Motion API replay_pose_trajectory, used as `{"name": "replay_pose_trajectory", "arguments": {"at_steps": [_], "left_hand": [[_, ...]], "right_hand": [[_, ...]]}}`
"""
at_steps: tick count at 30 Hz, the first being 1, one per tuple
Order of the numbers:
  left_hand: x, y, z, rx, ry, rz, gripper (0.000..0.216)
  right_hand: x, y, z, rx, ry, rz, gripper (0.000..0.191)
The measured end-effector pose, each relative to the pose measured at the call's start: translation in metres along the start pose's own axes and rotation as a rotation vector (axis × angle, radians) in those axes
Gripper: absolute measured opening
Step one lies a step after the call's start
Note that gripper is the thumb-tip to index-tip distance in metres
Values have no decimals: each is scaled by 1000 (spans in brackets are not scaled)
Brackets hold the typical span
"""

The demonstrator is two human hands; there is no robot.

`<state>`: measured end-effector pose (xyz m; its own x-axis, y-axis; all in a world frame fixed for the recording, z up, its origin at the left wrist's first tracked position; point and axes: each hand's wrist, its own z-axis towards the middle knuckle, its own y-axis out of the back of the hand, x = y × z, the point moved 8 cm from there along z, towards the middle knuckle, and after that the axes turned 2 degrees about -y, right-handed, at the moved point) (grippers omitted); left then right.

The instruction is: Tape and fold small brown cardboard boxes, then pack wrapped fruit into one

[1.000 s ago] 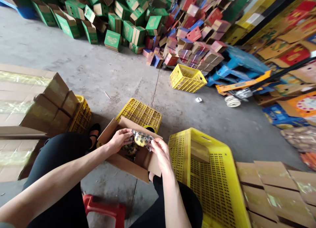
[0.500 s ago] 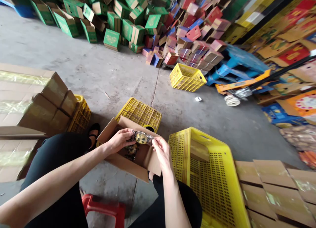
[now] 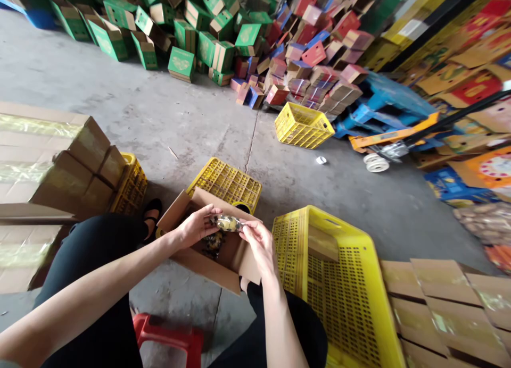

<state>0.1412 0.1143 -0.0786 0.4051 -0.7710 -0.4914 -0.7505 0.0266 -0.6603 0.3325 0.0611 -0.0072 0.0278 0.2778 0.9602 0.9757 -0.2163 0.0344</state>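
Note:
Between my two hands, above an open cardboard box (image 3: 191, 265), is a small yellowish item in a clear wrapper with dark spots (image 3: 227, 223); its kind I cannot make out. My left hand (image 3: 197, 227) pinches the wrapper's left end. At the right end, the fingers of my right hand (image 3: 259, 243) are closed on the same wrapper. Inside the box, partly under my left hand, lie more dark-and-yellow wrapped pieces (image 3: 213, 244). The box's flaps stand spread outward, and it sits between my knees.
A yellow crate (image 3: 339, 283) stands close on my right, with a cardboard piece inside. Another yellow crate (image 3: 227, 183) is just beyond the box. Taped cartons (image 3: 51, 160) are stacked at left, more cartons (image 3: 455, 309) at right. A red stool (image 3: 170, 336) shows below.
The wrapped item has turned slightly between my hands and looks narrower. My right fingers have shifted a little to the left along it; the box and crates stay put.

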Motion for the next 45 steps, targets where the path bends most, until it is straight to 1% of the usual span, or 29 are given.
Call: {"name": "replay_pose_trajectory", "arguments": {"at_steps": [4, 6, 9, 11, 13, 16, 21, 25, 27, 30, 36, 42, 45], "left_hand": [[7, 1, 2, 4, 53, 22, 30], [13, 0, 2, 30, 104, 8, 26], [20, -3, 0, 79, 162, -9, 26], [18, -6, -2, 116, 130, 1, 30], [12, -7, -2, 143, 65, 5, 34], [6, -5, -2, 139, -3, -23, 38], [4, -6, -2, 121, -16, -44, 47], [0, -13, -6, 160, -59, -3, 58], [-1, -16, -7, 182, -78, 20, 60], [-1, -18, -8, 205, -86, 37, 60], [0, -16, -5, 208, -71, 55, 58], [0, -18, -7, 208, -52, 30, 60], [2, -15, -5, 181, -62, 31, 54]], "right_hand": [[7, -5, -3, 28, 31, 11, 29], [10, -7, -4, 36, 55, 14, 26], [13, -9, -6, 64, 78, 19, 22], [14, -10, -6, 79, 84, 35, 21], [14, -10, -6, 79, 84, 60, 22], [13, -5, -4, 28, 70, 91, 29], [6, 3, -1, -77, 21, 105, 43], [-1, 3, 2, -79, 4, 82, 47], [-4, 2, 4, -66, 8, 49, 46], [-6, 3, 5, -62, 28, -3, 40], [-5, 5, 7, -51, 94, -49, 27], [-6, 12, 9, -125, 130, -96, 27], [-7, 12, 9, -126, 132, -115, 27]]}}
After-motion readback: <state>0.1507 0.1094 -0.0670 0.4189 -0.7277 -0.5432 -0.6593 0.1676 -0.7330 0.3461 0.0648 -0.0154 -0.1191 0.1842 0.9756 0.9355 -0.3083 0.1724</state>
